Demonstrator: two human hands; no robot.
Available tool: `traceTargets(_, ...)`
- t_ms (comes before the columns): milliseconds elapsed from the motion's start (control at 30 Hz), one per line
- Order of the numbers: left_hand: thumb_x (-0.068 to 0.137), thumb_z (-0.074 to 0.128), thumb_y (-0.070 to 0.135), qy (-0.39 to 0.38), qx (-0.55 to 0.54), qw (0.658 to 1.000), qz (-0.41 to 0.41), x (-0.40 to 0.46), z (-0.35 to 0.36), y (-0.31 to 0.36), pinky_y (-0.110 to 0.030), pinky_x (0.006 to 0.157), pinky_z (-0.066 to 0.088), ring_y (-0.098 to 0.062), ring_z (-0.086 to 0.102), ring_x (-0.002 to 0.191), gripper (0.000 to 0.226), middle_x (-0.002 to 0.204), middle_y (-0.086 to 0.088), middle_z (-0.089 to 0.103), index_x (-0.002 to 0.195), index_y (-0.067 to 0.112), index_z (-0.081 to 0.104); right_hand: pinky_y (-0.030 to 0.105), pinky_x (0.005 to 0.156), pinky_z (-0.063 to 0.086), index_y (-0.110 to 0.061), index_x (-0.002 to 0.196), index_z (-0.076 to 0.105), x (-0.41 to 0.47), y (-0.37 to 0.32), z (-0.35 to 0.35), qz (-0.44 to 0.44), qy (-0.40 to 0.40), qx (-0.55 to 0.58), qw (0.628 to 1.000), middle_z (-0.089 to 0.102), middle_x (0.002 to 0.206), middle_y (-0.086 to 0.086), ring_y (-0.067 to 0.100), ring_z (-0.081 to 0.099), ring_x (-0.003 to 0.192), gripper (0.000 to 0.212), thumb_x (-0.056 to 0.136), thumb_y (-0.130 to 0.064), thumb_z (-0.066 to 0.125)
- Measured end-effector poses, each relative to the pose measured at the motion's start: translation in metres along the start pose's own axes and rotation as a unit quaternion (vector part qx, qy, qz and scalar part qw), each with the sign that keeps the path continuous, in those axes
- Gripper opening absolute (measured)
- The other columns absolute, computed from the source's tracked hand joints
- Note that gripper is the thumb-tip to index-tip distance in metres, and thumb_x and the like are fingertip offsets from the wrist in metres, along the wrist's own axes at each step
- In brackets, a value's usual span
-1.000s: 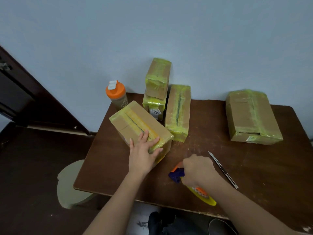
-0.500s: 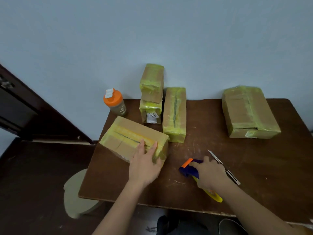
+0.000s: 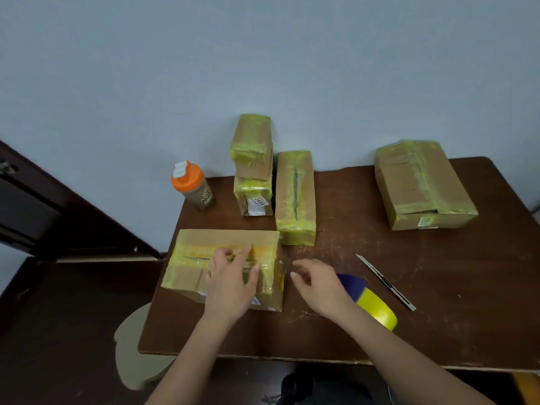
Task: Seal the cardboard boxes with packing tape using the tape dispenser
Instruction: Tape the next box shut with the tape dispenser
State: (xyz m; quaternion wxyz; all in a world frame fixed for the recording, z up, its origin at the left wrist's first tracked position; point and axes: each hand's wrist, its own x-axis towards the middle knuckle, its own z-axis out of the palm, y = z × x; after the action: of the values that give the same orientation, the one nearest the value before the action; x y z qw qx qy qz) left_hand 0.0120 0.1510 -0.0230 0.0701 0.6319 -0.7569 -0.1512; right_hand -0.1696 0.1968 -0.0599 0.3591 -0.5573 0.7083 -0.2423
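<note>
1. Cardboard box [image 3: 225, 260] at lower centre; left hand [image 3: 232, 283] rests on its top, fingers spread.
2. Right hand [image 3: 318, 283] just beside the box, fingers loosely apart, holding nothing I can see.
3. Tape dispenser [image 3: 369, 299] lies behind that hand; next it probably must be picked up for a new strip.

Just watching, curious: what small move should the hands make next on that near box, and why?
Probably press the tape end onto the near box. The left hand rests on its top, the right hand hovers beside its right end, seemingly with clear tape, and the tape dispenser lies behind it.
</note>
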Motion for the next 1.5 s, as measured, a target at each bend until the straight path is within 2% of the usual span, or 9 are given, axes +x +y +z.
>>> traceTargets(67, 0.098, 0.043, 0.044, 0.038, 0.018, 0.999, 0.011, 0.003, -0.002, -0.007, -0.039, 0.103, 0.029, -0.022, 0.031, 0.127, 0.049, 0.134, -0.004, 0.033, 0.144, 0.031, 0.040, 0.037, 0.100, 0.049, -0.009, 0.134, 0.055, 0.010, -0.004, 0.017, 0.131, -0.034, 0.168, 0.977, 0.060, 0.129, 0.007, 0.021, 0.059, 0.114, 0.043, 0.101, -0.036, 0.048)
traceTargets(133, 0.099, 0.038, 0.043, 0.055, 0.035, 0.998, 0.025, 0.007, -0.004, -0.015, -0.041, 0.106, 0.028, -0.023, 0.030, 0.130, 0.048, 0.142, -0.005, 0.032, 0.145, 0.031, 0.037, 0.038, 0.093, 0.054, -0.007, 0.124, 0.056, 0.019, -0.009, 0.030, 0.270, -0.048, 0.361, 0.892, 0.061, 0.124, 0.015, 0.024, 0.061, 0.109, 0.041, 0.103, -0.039, 0.043)
traceTargets(267, 0.100, 0.021, 0.047, 0.041, 0.062, 0.996, 0.039, 0.018, -0.006, -0.038, -0.044, 0.119, 0.009, -0.026, 0.010, 0.147, 0.056, 0.160, -0.005, 0.013, 0.153, 0.028, 0.020, 0.024, 0.063, 0.053, -0.008, 0.122, 0.058, 0.030, -0.018, 0.043, 0.327, -0.002, 0.492, 0.807, 0.064, 0.104, 0.007, 0.014, 0.062, 0.087, 0.039, 0.103, -0.039, 0.044)
traceTargets(500, 0.085, -0.011, 0.065, -0.011, 0.127, 0.992, 0.004, 0.019, 0.014, -0.069, -0.049, 0.117, -0.011, -0.028, -0.017, 0.147, 0.068, 0.161, 0.000, -0.016, 0.149, 0.041, -0.014, 0.040, 0.091, 0.054, -0.021, 0.094, 0.060, 0.033, -0.010, 0.062, 0.304, 0.069, 0.444, 0.840, 0.064, 0.108, 0.009, 0.023, 0.062, 0.098, 0.025, 0.101, -0.041, 0.046)
traceTargets(667, 0.086, -0.012, 0.063, -0.009, 0.129, 0.992, 0.002, 0.023, 0.015, -0.070, -0.050, 0.117, -0.010, -0.028, -0.018, 0.147, 0.062, 0.161, 0.001, -0.016, 0.145, 0.044, -0.022, 0.040, 0.091, 0.053, -0.014, 0.107, 0.064, 0.035, -0.018, 0.060, 0.319, 0.079, 0.497, 0.803, 0.066, 0.113, 0.017, 0.033, 0.063, 0.107, 0.036, 0.101, -0.044, 0.045)
traceTargets(867, 0.083, -0.016, 0.063, -0.019, 0.133, 0.991, 0.002, 0.023, 0.015, -0.070, -0.051, 0.117, -0.011, -0.028, -0.020, 0.146, 0.064, 0.160, 0.001, -0.019, 0.143, 0.043, -0.024, 0.029, 0.079, 0.053, -0.013, 0.095, 0.066, 0.037, -0.020, 0.058, 0.302, 0.111, 0.527, 0.787, 0.059, 0.090, 0.005, 0.015, 0.055, 0.079, 0.022, 0.100, -0.032, 0.054)
traceTargets(1100, 0.084, -0.016, 0.064, -0.016, 0.125, 0.992, 0.008, 0.024, 0.015, -0.071, -0.051, 0.117, -0.010, -0.029, -0.020, 0.146, 0.063, 0.161, 0.000, -0.017, 0.143, 0.043, -0.023, 0.033, 0.066, 0.047, -0.008, 0.091, 0.061, 0.038, -0.018, 0.063, 0.243, 0.194, 0.398, 0.863, 0.052, 0.070, 0.003, 0.015, 0.050, 0.066, 0.030, 0.102, -0.033, 0.048)
traceTargets(1233, 0.085, -0.015, 0.063, -0.010, 0.129, 0.991, 0.009, 0.022, 0.016, -0.072, -0.052, 0.117, -0.010, -0.029, -0.019, 0.146, 0.061, 0.161, 0.000, -0.016, 0.142, 0.043, -0.025, 0.029, 0.062, 0.041, -0.005, 0.090, 0.059, 0.039, -0.020, 0.075, 0.190, 0.191, 0.290, 0.918, 0.058, 0.076, 0.005, 0.018, 0.054, 0.071, 0.033, 0.103, -0.032, 0.045)
traceTargets(1500, 0.088, -0.009, 0.064, -0.013, 0.103, 0.995, 0.010, 0.024, 0.014, -0.073, -0.049, 0.117, -0.009, -0.026, -0.014, 0.148, 0.065, 0.161, 0.000, -0.013, 0.148, 0.040, -0.018, 0.035, 0.073, 0.043, -0.019, 0.109, 0.032, 0.046, -0.016, 0.081, 0.240, 0.146, 0.212, 0.936, 0.057, 0.114, 0.015, 0.024, 0.058, 0.091, 0.021, 0.102, -0.032, 0.047)
